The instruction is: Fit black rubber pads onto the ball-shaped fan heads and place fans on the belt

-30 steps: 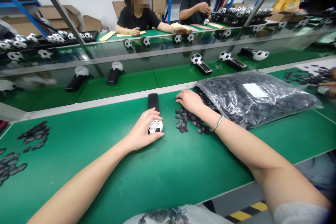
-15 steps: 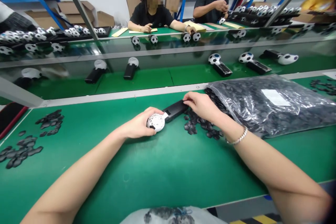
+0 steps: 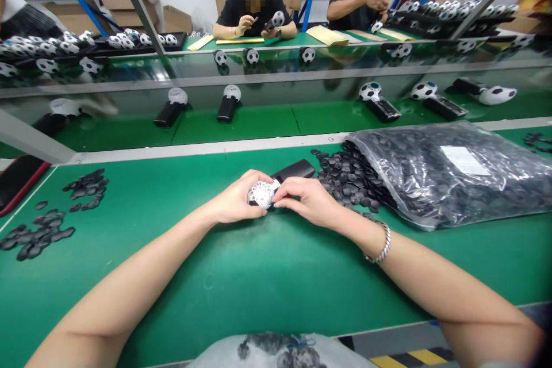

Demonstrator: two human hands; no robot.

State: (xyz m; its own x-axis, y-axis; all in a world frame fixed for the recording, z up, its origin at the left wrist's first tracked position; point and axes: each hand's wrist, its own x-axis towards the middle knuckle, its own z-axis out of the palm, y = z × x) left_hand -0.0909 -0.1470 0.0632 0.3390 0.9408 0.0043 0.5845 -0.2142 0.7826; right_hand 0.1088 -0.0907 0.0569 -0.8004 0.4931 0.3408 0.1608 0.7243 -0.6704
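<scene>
A: Position of the ball?
B: The ball [image 3: 260, 194] is on the near side of the table [image 3: 241, 287], between both hands, its patterned face partly covered by fingers. Twelve points away from the wearer.
A: Long axis?
B: From the ball, the black handle [image 3: 299, 168] runs out toward two o'clock, its near end partly hidden by the right hand [image 3: 304, 198].
A: Hands?
B: The left hand [image 3: 236, 198] curls round the ball from nine o'clock, gripping it. The right comes in from three, thumb and forefinger drawn together at the ball's edge; whether they pinch a piece cannot be told.
A: Which is nearer the handle?
B: The right.
A: Surroundings?
B: Loose black pieces [image 3: 351, 178] lie at two to three o'clock, spilling from the bag [image 3: 431, 184] beyond. Another heap [image 3: 49, 230] lies well apart, at nine.
</scene>
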